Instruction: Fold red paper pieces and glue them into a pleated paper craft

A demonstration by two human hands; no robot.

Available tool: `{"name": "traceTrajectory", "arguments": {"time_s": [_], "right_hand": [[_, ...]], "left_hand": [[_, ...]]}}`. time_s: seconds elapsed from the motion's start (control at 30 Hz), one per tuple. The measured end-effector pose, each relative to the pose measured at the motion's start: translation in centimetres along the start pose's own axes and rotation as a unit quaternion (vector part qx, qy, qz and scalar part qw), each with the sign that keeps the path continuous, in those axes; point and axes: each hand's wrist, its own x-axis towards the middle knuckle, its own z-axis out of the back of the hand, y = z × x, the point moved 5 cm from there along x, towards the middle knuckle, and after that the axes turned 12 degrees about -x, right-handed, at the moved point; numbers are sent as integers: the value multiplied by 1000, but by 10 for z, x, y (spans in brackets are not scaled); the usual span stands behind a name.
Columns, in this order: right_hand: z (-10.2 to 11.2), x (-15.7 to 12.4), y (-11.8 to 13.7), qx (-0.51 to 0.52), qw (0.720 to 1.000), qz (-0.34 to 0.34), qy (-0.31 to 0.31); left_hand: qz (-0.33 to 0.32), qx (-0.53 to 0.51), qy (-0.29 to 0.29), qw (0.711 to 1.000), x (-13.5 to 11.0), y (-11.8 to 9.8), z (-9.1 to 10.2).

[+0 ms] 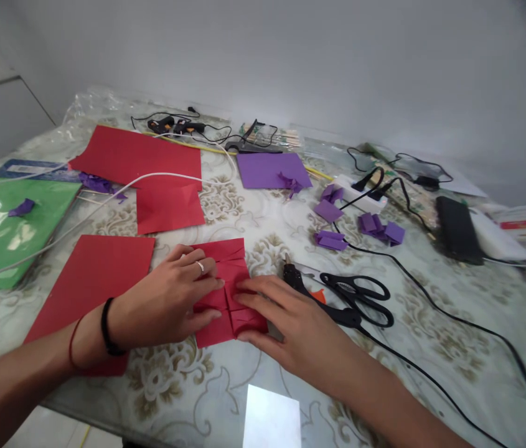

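Note:
A sheet of red paper (232, 270) with fold creases lies flat on the table in front of me, its right side folded inward toward a middle line. My left hand (190, 289) rests on its left half, fingers slightly bent and thumb apart, pressing down. On the right flap lie the outstretched fingers of my right hand (274, 311), with the thumb at the near edge. Part of the paper is hidden under both hands. Just right of it are a black glue gun (347, 316) and black-handled scissors (360, 292), partly overlapping.
A larger red sheet (99, 280) lies under my left forearm. Farther back are more red paper (144, 155), a purple sheet (272, 170) and a green packet (15, 218). Folded purple pieces (330, 239) sit near a white power strip (360, 196). A black cable (454, 317) crosses the right side.

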Motion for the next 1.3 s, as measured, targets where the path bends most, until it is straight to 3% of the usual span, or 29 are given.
{"name": "traceTrajectory", "arguments": {"time_s": [0.73,1.3], "right_hand": [[10,-1,7,-26,1000,-6,3],[16,-2,3,-27,999,-1,20]], "left_hand": [[-27,-3,-55,998,1,-6,9],[-19,-20,-44,999,0,-8,10]]}}
